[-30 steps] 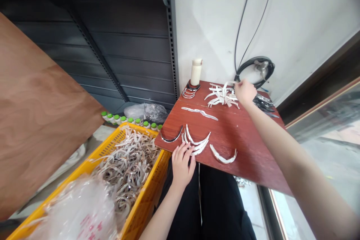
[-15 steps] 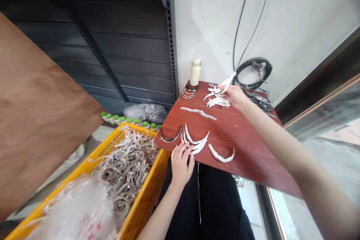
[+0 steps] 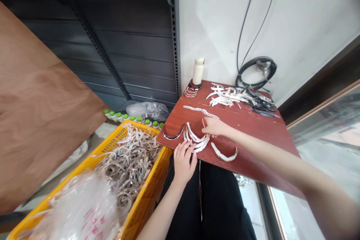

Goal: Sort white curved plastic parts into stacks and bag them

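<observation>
Near the front edge of the reddish-brown table lies a small stack of curved white strips. My left hand rests its fingertips on the stack's left lower side, fingers apart and stretched out. My right hand is over the stack's right end, its fingers closed around the end of a curved white strip, mostly hidden by the fingers. A dark, shiny curved strip lies to the left of the stack. To the right sits another white curved piece. Behind them is a flat wavy pale strip.
Loose white strips and black strips are heaped at the table's back. A cream bottle stands by rings of curved strips. At left is a yellow crate of strips with a plastic bag.
My right hand has come from the white heap at the back to the front stack; the strips it lifted are back on the heap. My left hand stays at the stack.
</observation>
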A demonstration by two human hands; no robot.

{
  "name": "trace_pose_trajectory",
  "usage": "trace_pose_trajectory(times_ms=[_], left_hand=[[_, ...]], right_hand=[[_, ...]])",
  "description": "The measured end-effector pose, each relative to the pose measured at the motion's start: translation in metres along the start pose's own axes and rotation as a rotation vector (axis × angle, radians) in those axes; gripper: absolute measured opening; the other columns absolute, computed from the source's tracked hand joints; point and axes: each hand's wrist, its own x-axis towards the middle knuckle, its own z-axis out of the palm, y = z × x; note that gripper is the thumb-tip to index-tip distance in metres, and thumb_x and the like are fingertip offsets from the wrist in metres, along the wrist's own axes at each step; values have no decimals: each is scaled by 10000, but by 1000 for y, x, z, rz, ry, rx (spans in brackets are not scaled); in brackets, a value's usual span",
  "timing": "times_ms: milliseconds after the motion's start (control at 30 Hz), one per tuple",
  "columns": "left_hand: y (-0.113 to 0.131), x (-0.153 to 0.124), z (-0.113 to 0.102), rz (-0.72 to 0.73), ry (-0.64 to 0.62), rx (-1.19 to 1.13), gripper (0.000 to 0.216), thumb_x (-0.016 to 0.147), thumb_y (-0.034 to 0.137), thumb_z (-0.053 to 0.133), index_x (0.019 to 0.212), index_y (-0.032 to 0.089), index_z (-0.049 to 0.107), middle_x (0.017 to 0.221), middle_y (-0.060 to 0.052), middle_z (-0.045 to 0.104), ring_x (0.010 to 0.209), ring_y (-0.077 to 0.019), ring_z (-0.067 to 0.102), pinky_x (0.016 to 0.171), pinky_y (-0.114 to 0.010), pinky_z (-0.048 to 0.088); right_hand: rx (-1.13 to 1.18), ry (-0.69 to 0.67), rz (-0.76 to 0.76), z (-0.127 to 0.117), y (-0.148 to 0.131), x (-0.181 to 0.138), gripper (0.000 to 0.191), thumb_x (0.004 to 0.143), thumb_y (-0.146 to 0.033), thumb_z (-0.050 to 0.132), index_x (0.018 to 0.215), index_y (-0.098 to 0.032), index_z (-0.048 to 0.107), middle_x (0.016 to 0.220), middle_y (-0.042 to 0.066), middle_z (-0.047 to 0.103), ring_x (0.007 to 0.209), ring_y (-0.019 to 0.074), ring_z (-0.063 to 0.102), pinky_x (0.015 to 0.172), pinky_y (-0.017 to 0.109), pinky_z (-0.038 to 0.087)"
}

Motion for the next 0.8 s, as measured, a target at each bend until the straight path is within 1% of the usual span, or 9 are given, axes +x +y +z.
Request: trace_pose_trajectory(times_ms=[67, 133, 167, 233, 300, 400, 533, 700, 800], left_hand=[[0, 0, 0, 0, 0, -5, 338, 925, 183, 503, 1252, 221, 579, 1310, -106, 614, 1329, -266, 489, 1093, -497, 382], [-1, 0, 1, -3, 2, -6, 337, 924, 189, 502, 1249, 223, 584, 1303, -106, 619, 1326, -268, 493, 1089, -497, 389], [-1, 0, 1, -5, 3, -6, 337, 923, 191, 503, 1247, 225, 586, 1300, -104, 621, 1323, -267, 496, 1088, -496, 391], [-1, -1, 1, -7, 2, -3, 337, 922, 192, 504, 1247, 224, 588, 1298, -103, 623, 1316, -264, 502, 1091, -495, 388], [-1, -1, 1, -9, 0, -1, 338, 923, 191, 505, 1250, 221, 586, 1299, -102, 622, 1313, -261, 503, 1097, -493, 380], [-1, -1, 1, -8, 1, -3, 340, 924, 190, 507, 1254, 220, 582, 1300, -101, 621, 1312, -255, 504, 1100, -487, 378], [-1, -1, 1, -10, 4, -8, 335, 923, 191, 506, 1247, 226, 586, 1298, -98, 622, 1301, -249, 516, 1103, -486, 375], [-1, -1, 2, -9, 9, -5, 346, 923, 185, 504, 1258, 224, 579, 1314, -103, 613, 1322, -257, 497, 1095, -489, 383], [-1, -1, 2, -8, 12, -3, 344, 921, 186, 506, 1254, 227, 582, 1312, -102, 615, 1313, -255, 506, 1095, -487, 382]], right_hand=[[-240, 163, -13, 2, -2, -8, 380, 791, -358, 662, 1113, -157, 642, 905, 120, 746, 898, 292, 703, 714, 354, 529], [-331, 288, -105, 3, -4, -15, 436, 824, -408, 653, 1194, -179, 624, 1023, 120, 724, 986, 290, 671, 776, 363, 499], [-318, 287, -200, 4, -5, -17, 396, 850, -421, 637, 1180, -201, 641, 1039, 102, 717, 990, 267, 662, 795, 347, 484], [-266, 195, -420, 8, -6, -22, 262, 883, -425, 620, 1021, -223, 714, 998, 61, 717, 957, 211, 649, 826, 302, 448], [-255, 134, -524, 15, -7, -24, 219, 889, -395, 626, 846, -212, 738, 909, 42, 721, 914, 187, 638, 847, 287, 417], [-200, 189, -440, 20, -8, -26, 201, 889, -339, 620, 789, -206, 733, 802, 20, 729, 826, 172, 642, 799, 273, 410], [-34, 284, -312, 12, -9, -23, 260, 912, -394, 561, 813, -226, 733, 775, -7, 733, 719, 140, 643, 666, 237, 407], [-96, 130, -213, 4, -9, -14, 206, 846, -370, 622, 735, -242, 739, 745, -25, 730, 719, 152, 655, 637, 238, 408], [-121, 214, -169, 7, -11, -6, 235, 873, -396, 589, 764, -252, 739, 762, -18, 738, 747, 164, 667, 657, 246, 425]])
